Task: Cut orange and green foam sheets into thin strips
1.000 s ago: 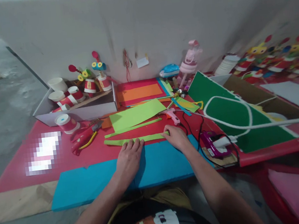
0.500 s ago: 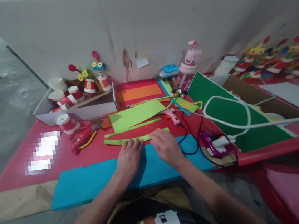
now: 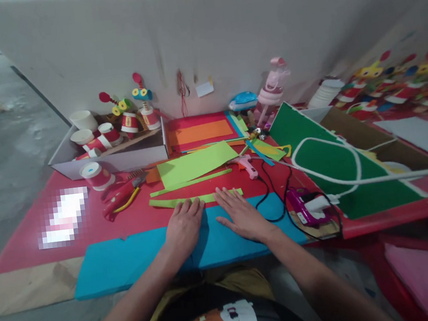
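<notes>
A narrow green paper strip [image 3: 163, 203] lies along the back edge of a blue board [image 3: 132, 260]. My left hand [image 3: 185, 225] rests flat, its fingertips on the strip. To its right, my right hand [image 3: 241, 214] lies flat with fingers stretched and thumb apart, fingertips on the strip's right part. Neither hand grips anything. Behind the strip are a second thin green strip [image 3: 189, 183] and a wide light-green sheet [image 3: 199, 165]. A pink glue gun [image 3: 249, 168] lies just beyond my right hand.
Red pliers [image 3: 120, 198] and a red-and-white cup [image 3: 97, 176] stand left. A box [image 3: 114, 162] holds cups and figures. At right are a purple device [image 3: 305, 207], cables, a green board [image 3: 331, 168] and a pink bottle [image 3: 271, 89].
My right hand has opened from a bent, closed-looking pose and now lies flat, fingers spread on the strip. My left hand has stayed in place.
</notes>
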A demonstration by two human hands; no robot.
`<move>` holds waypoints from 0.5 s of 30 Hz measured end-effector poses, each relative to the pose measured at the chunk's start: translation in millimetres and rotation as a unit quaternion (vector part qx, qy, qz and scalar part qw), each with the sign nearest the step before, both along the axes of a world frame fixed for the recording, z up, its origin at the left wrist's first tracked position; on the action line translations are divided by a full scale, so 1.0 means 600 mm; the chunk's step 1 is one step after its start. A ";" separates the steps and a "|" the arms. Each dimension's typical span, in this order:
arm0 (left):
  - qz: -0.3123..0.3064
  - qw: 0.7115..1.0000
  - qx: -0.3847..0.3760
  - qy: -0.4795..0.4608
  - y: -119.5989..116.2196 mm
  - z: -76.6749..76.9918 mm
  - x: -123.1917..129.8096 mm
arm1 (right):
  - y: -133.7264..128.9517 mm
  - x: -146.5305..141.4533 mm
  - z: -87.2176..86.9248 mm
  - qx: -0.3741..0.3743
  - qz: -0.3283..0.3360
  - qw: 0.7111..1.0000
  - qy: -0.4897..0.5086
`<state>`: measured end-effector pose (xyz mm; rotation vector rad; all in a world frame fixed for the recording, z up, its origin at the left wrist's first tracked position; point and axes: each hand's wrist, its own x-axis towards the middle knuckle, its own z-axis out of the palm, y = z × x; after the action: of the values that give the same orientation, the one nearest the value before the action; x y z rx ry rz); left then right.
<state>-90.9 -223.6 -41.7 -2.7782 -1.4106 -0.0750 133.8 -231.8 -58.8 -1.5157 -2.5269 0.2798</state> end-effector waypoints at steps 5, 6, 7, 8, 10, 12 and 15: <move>-0.002 0.999 -0.034 -0.012 -0.002 0.002 -0.021 | 0.004 0.011 0.000 -0.012 -0.052 0.998 0.028; -0.003 0.999 -0.034 -0.018 -0.002 0.002 -0.022 | 0.007 0.006 0.004 -0.013 -0.068 0.997 0.042; -0.003 0.999 -0.031 -0.025 -0.002 0.001 -0.022 | 0.011 -0.004 0.010 -0.012 -0.084 0.994 0.062; -0.001 0.999 -0.027 -0.034 -0.002 0.000 -0.019 | 0.018 -0.017 0.018 -0.007 -0.094 0.992 0.089; 0.001 0.998 -0.012 -0.061 -0.003 -0.005 -0.009 | 0.035 -0.054 0.034 0.006 -0.078 0.982 0.169; -0.001 0.995 0.001 -0.096 -0.006 -0.014 0.003 | 0.058 -0.098 0.044 -0.014 -0.006 0.958 0.286; -0.004 0.988 0.006 -0.153 -0.014 -0.023 0.008 | 0.093 -0.153 0.038 -0.125 0.052 0.892 0.432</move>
<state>-86.2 -232.0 -55.5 -2.8558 -1.4491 -0.5288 42.3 -175.9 -36.1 -0.9726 -1.8744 1.0608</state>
